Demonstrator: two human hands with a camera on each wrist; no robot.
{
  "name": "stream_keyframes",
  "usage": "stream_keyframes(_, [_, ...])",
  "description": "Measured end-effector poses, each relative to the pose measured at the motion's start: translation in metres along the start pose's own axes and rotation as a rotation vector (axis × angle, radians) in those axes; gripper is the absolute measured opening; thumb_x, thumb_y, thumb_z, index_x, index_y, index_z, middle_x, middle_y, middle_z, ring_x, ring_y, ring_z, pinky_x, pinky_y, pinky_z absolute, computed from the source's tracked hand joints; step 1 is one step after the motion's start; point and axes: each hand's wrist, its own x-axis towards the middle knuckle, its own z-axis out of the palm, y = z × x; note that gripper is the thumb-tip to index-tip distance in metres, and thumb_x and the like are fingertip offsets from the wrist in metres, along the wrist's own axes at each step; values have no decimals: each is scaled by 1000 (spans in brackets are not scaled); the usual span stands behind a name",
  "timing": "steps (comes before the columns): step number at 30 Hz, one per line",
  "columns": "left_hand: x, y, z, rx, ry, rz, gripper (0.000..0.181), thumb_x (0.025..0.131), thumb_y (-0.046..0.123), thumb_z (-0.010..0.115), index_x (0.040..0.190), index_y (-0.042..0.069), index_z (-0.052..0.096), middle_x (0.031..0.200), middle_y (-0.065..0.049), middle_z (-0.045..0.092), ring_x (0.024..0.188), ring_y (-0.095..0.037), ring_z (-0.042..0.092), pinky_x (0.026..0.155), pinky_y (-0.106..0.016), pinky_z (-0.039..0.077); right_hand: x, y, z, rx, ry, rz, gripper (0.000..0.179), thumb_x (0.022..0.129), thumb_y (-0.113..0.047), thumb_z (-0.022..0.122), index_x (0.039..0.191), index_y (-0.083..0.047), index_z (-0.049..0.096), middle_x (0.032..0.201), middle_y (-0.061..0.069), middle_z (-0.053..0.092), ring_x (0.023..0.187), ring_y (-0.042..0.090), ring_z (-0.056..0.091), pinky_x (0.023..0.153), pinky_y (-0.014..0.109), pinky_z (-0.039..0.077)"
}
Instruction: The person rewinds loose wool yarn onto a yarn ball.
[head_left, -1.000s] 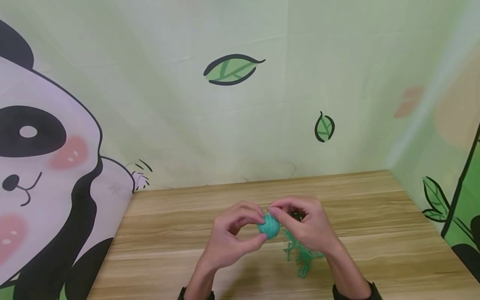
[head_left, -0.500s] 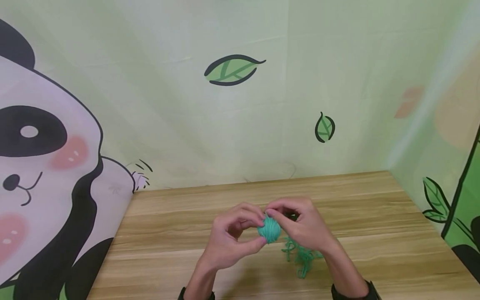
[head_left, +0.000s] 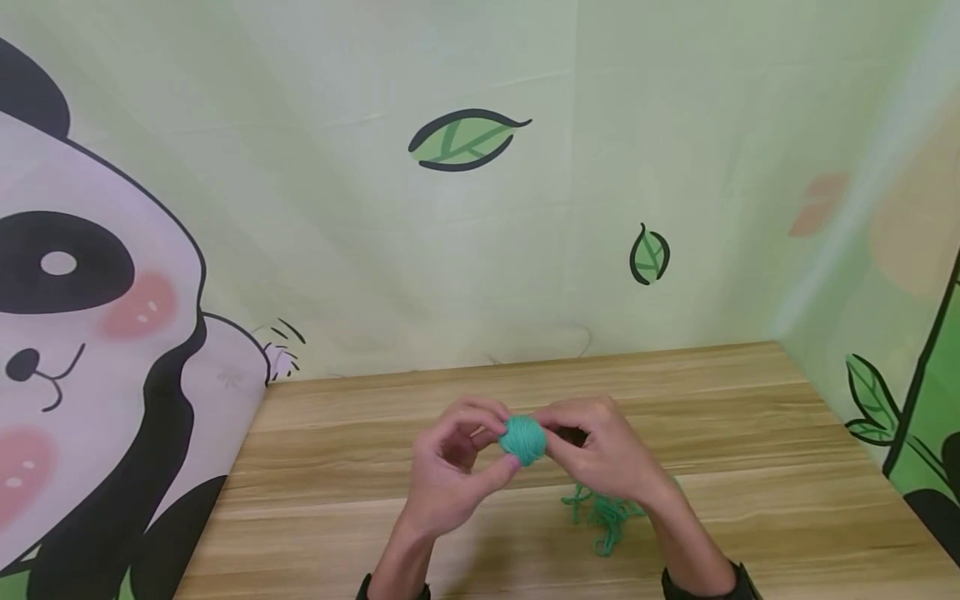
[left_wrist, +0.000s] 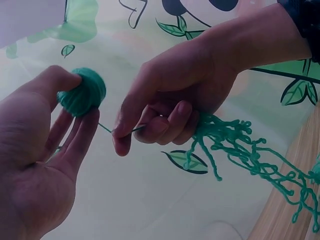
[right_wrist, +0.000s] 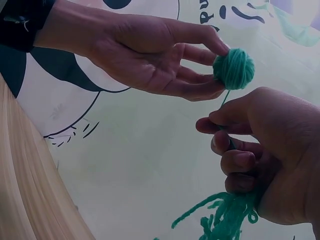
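One yarn ball (head_left: 523, 440) is above the worktop (head_left: 322, 475), pinched by the grip of the left hand (head_left: 453, 479) between thumb and fingers, apparently leaving windings exposed; the grip of the right hand (head_left: 611, 454) pinches its strand (left_wrist: 105, 128), seemingly for tension; loose yarn (right_wrist: 226, 214) trails below.

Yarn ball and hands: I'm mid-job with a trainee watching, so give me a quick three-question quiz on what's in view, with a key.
1. Which hand holds the yarn ball?

2. True or false: a strand runs from the yarn ball to the right hand.

3. Pick one. The loose yarn hangs from:
A. a sleeve
B. the right hand
C. the wall

Key: 1. The left hand. 2. True. 3. B.
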Motion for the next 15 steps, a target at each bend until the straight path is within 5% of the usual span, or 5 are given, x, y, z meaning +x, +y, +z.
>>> stream_keyframes(6, [3, 0, -1, 73, 99, 8, 33, 75, -31, 67, 104, -21, 55, 117, -10, 61, 106, -25, 64, 94, -40, 61, 2, -5, 4, 9, -9, -104, 29, 95, 7, 65, 89, -20, 74, 58, -6, 45, 49, -1, 38, 39, 14, 32])
stream_keyframes(15, [2, -1, -1, 134, 139, 0, 34, 77, -28, 70, 107, -18, 59, 115, -15, 62, 105, -29, 64, 92, -43, 62, 10, -30, 6, 6, 6, -141, 35, 88, 16, 66, 72, -14, 60, 57, -3, 40, 50, -1, 35, 40, 15, 30])
